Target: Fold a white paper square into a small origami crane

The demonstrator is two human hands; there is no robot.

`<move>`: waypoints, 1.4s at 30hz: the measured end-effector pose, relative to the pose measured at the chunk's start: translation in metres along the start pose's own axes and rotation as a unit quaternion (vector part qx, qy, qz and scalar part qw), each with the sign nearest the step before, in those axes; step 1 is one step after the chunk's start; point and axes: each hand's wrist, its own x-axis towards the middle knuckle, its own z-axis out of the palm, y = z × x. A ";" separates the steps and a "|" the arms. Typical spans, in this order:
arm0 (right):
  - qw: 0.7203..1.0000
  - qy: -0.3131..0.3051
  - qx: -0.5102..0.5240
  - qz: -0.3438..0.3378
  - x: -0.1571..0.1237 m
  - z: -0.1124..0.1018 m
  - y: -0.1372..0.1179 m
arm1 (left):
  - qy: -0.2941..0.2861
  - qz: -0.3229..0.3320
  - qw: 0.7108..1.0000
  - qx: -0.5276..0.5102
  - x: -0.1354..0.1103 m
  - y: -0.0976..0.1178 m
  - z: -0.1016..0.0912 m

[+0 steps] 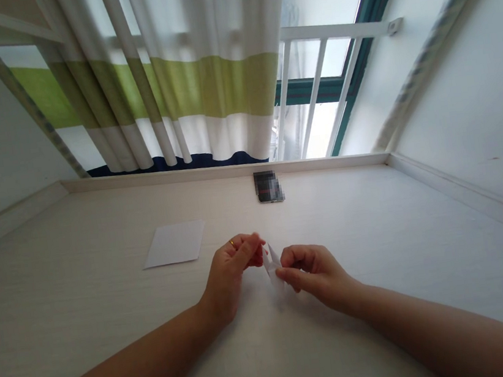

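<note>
Both my hands meet over the middle of a pale wooden table [379,246]. Between them is a small folded piece of white paper [271,263], held just above the tabletop. My left hand [232,268], with a ring on one finger, pinches the paper's upper left edge with its fingers closed. My right hand [316,273] pinches the paper's lower right part between thumb and forefinger. Most of the paper is hidden behind my fingers.
A flat white sheet of paper [175,243] lies to the left, beyond my left hand. A small dark object [268,187] sits at the table's far edge by the wall. Behind it hang a striped curtain [191,85] and a window with white bars [325,80].
</note>
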 end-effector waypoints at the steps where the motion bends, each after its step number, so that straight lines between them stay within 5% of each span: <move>1: 1.000 0.003 0.002 -0.003 0.000 -0.001 0.000 | -0.010 -0.006 1.000 0.010 -0.001 0.000 0.000; 12: 1.000 0.003 0.011 -0.008 0.000 -0.001 -0.002 | -0.013 -0.016 1.000 -0.021 -0.003 -0.003 0.000; 20: 0.999 0.027 0.025 -0.022 0.000 -0.005 -0.002 | -0.095 -0.068 0.993 0.027 -0.005 -0.003 0.002; 34: 0.998 0.014 0.026 -0.062 -0.003 -0.006 -0.005 | -0.098 -0.067 0.993 0.011 -0.009 -0.006 0.003; 38: 0.995 -0.001 0.080 -0.059 0.000 -0.010 -0.001 | -0.104 -0.046 0.993 0.014 -0.009 -0.006 0.002; 42: 0.979 -0.062 0.195 -0.017 0.004 -0.014 0.007 | -0.184 -0.022 0.982 -0.023 -0.007 -0.004 0.001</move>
